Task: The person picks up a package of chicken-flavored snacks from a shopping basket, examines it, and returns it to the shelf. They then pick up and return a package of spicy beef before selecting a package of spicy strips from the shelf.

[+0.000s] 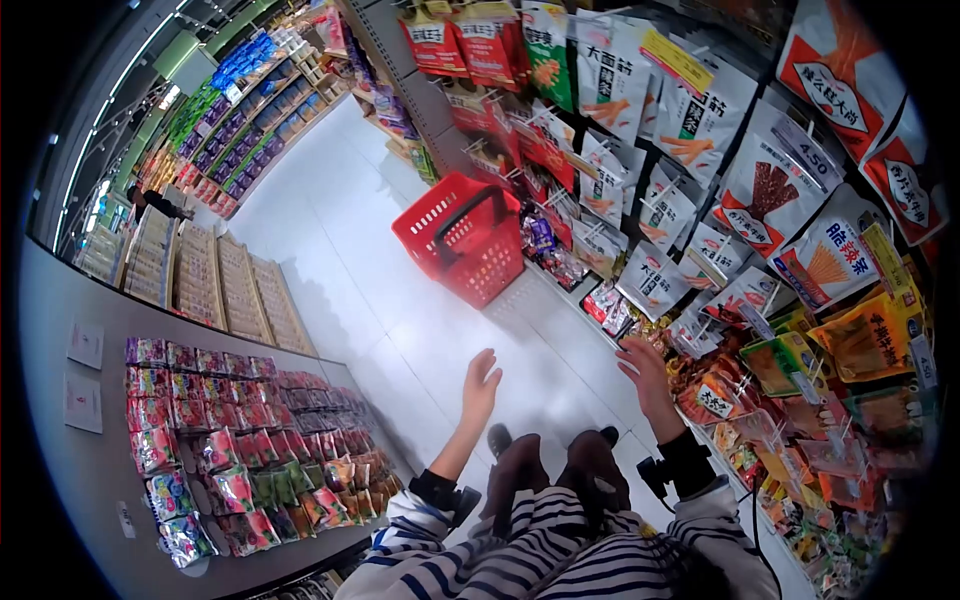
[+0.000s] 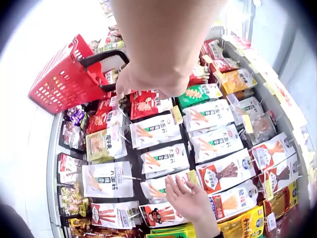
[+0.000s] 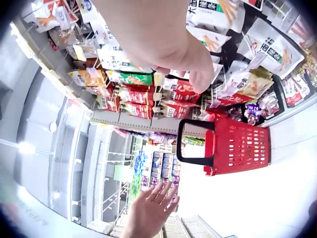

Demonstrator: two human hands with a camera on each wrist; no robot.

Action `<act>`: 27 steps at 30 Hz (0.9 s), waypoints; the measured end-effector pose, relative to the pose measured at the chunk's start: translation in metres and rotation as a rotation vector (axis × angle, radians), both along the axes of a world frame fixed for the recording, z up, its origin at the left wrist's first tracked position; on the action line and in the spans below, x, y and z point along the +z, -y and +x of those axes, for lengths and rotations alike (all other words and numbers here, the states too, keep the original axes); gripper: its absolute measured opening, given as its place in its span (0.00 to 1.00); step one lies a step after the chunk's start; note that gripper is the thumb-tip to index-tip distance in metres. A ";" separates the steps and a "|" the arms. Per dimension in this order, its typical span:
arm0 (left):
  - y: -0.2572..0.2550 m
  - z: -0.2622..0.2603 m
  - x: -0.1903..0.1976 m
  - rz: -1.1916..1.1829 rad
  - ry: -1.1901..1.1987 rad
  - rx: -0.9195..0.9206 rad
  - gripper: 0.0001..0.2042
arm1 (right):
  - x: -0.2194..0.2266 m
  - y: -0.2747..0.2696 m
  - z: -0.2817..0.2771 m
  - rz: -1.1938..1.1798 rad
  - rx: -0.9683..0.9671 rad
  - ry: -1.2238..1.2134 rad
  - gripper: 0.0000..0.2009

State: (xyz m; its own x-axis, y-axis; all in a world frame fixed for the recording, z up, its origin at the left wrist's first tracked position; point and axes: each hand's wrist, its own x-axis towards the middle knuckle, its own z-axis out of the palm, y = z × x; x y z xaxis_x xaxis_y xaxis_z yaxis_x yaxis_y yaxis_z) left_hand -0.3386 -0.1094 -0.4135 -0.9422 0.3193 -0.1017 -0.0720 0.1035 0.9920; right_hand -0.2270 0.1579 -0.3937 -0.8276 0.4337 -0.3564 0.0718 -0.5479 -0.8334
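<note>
Hanging snack packets [image 1: 655, 282] just beyond right hand's [image 1: 647, 375] relaxed, empty fingers [image 1: 630, 350].

Right hand [image 3: 163, 39] fingertips are cut off by own knuckles in right wrist view; grip can't be told. Basket [image 1: 462, 238] contents hidden behind red wall. Pkt labels at far shelves [image 1: 240, 110] too small to be read.

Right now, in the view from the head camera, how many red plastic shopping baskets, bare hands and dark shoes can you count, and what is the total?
Red plastic shopping basket: 1
Bare hands, the left hand and the right hand: 2
Dark shoes, one and the other: 2
Total: 5
</note>
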 end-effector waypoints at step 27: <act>0.252 -0.171 0.003 0.165 0.233 0.197 0.20 | 0.006 0.237 -0.228 -0.075 0.295 0.061 0.11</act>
